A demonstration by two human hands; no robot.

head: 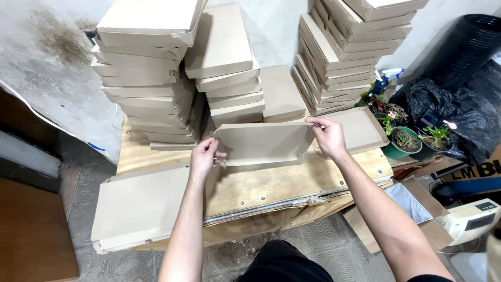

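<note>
Two hands — left hand (204, 156), right hand (326, 134) — one cardboard box (261, 143), four stacks (143, 78)

tall stacks of flat tan cardboard boxes (143, 73) stand behind a half-folded box (263, 143) on the bench.

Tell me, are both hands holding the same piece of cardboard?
Yes, the left hand grips one end of the cardboard piece and the right hand grips its other end.
</note>
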